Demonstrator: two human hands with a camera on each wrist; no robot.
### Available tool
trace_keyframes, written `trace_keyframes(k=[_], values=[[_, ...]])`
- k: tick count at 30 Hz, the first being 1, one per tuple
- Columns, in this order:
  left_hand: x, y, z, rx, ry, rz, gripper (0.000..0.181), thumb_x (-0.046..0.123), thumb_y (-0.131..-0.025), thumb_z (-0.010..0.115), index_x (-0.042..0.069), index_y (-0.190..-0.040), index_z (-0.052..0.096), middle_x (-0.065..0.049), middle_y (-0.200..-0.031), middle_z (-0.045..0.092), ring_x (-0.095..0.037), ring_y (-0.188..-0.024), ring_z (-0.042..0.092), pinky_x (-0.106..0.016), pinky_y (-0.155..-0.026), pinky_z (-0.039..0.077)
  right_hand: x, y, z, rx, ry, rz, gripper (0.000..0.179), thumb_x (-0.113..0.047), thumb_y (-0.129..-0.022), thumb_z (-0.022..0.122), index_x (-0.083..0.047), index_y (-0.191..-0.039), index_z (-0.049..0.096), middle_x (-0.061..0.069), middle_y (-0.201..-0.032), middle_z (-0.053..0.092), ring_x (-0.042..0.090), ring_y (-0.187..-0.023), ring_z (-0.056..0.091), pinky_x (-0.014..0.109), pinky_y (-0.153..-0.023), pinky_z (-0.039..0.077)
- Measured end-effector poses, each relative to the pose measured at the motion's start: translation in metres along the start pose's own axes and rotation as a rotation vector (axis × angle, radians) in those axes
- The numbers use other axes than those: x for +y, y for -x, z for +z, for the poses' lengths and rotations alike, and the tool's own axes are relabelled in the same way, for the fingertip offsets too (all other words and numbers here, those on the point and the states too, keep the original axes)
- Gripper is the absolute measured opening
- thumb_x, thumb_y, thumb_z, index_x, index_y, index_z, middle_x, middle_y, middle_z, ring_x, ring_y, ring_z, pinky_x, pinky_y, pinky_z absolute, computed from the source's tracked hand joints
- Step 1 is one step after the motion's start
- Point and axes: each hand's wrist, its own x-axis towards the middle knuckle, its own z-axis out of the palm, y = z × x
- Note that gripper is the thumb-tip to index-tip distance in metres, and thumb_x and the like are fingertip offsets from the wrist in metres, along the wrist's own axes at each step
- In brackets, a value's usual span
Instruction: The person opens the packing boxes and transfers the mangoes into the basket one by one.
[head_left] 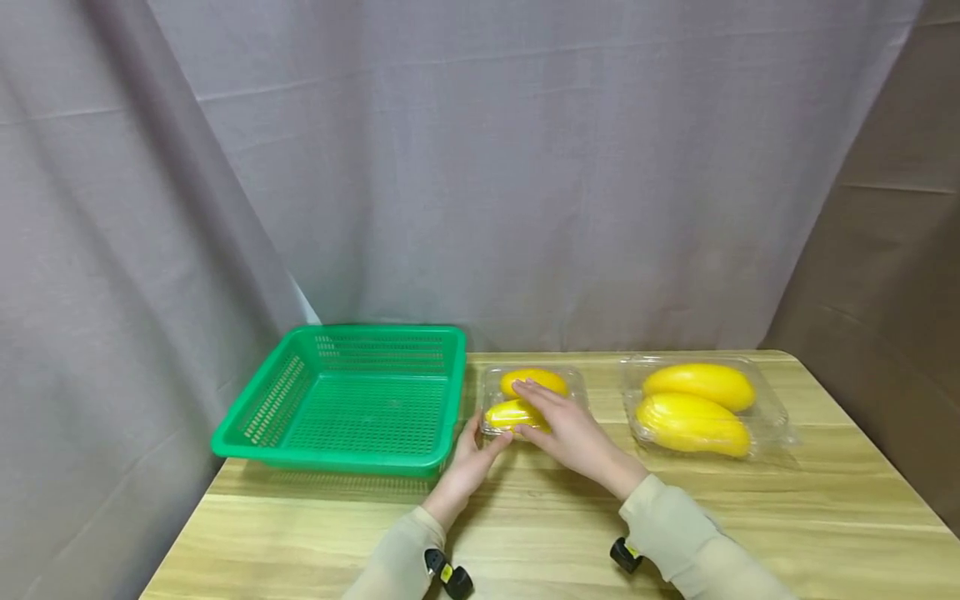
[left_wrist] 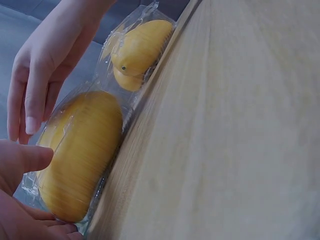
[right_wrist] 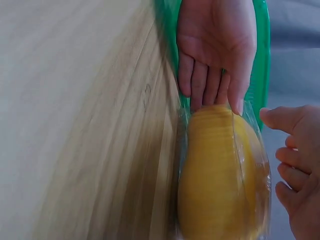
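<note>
In the head view a small clear plastic box [head_left: 579, 385] holds two yellow mangoes [head_left: 534, 382], side by side, partly hidden by my right hand. My left hand [head_left: 467, 468] is at the box's left end, its fingertips against that end and its thumb near the front corner. In the right wrist view the left hand [right_wrist: 217, 40] has fairly straight fingers. Over the box's right part reaches my right hand [head_left: 577, 437], fingers spread. The right wrist view has the right thumb and loosely bent fingers [right_wrist: 295, 165] beside the box, apart from it.
Left of the small box stands a green plastic basket [head_left: 337, 458] with slotted walls. To the right, a larger clear plastic box [head_left: 768, 408] contains two bigger yellow mangoes [head_left: 693, 425]. All sit on a wood-grain table [head_left: 540, 533]; a grey curtain [head_left: 525, 167] hangs behind.
</note>
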Motion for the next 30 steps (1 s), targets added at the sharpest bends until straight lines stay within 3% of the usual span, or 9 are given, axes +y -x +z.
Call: trace_keyframes(k=[5, 10, 15, 22, 26, 30], values=[[-0.001, 0.0, 0.001, -0.004, 0.006, 0.012, 0.083, 0.02, -0.097, 0.068, -0.018, -0.151, 0.017, -0.039, -0.156, 0.02, -0.048, -0.147, 0.019, -0.056, -0.119, 0.02, -0.002, -0.006, 0.007, -0.028, -0.007, -0.012, 0.06, -0.019, -0.091, 0.076, -0.003, -0.144, 0.053, 0.014, -0.148, 0.052, 0.031, -0.138, 0.047, 0.05, -0.11, 0.039], [-0.002, 0.0, 0.001, -0.01, 0.015, 0.005, 0.083, 0.019, -0.096, 0.069, -0.017, -0.151, 0.018, -0.038, -0.156, 0.022, -0.047, -0.147, 0.02, -0.055, -0.119, 0.02, -0.002, -0.009, 0.013, -0.032, 0.06, -0.045, 0.05, -0.017, -0.09, 0.078, -0.003, -0.135, 0.062, 0.014, -0.144, 0.056, 0.032, -0.134, 0.051, 0.048, -0.106, 0.045], [-0.002, -0.001, 0.001, -0.004, 0.021, 0.022, 0.082, 0.016, -0.095, 0.069, -0.018, -0.15, 0.019, -0.038, -0.156, 0.024, -0.047, -0.147, 0.021, -0.055, -0.119, 0.021, -0.005, -0.011, 0.015, -0.01, 0.125, -0.136, 0.036, -0.02, -0.09, 0.078, -0.008, -0.123, 0.072, 0.013, -0.137, 0.061, 0.03, -0.124, 0.06, 0.045, -0.098, 0.052], [-0.002, 0.0, 0.002, -0.022, 0.034, 0.101, 0.07, 0.007, -0.094, 0.066, -0.015, -0.149, 0.029, -0.033, -0.154, 0.034, -0.044, -0.146, 0.027, -0.055, -0.119, 0.022, -0.008, -0.02, 0.023, -0.007, 0.216, -0.3, 0.025, -0.015, -0.089, 0.078, -0.007, -0.113, 0.075, 0.01, -0.124, 0.067, 0.027, -0.115, 0.064, 0.041, -0.099, 0.052], [-0.002, 0.001, 0.002, -0.024, 0.035, 0.124, 0.068, 0.003, -0.094, 0.065, -0.014, -0.149, 0.031, -0.031, -0.154, 0.036, -0.043, -0.145, 0.029, -0.054, -0.118, 0.024, -0.011, -0.025, 0.027, 0.015, 0.283, -0.396, 0.016, -0.01, -0.086, 0.08, -0.007, -0.101, 0.076, 0.006, -0.111, 0.069, 0.022, -0.104, 0.066, 0.035, -0.091, 0.056], [-0.003, 0.0, 0.002, -0.02, 0.021, 0.13, 0.069, 0.001, -0.092, 0.064, -0.015, -0.149, 0.03, -0.031, -0.153, 0.035, -0.044, -0.145, 0.03, -0.054, -0.118, 0.025, -0.015, -0.03, 0.029, 0.027, 0.322, -0.434, 0.008, -0.012, -0.087, 0.08, -0.008, -0.093, 0.076, 0.004, -0.101, 0.067, 0.018, -0.093, 0.063, 0.03, -0.082, 0.057]])
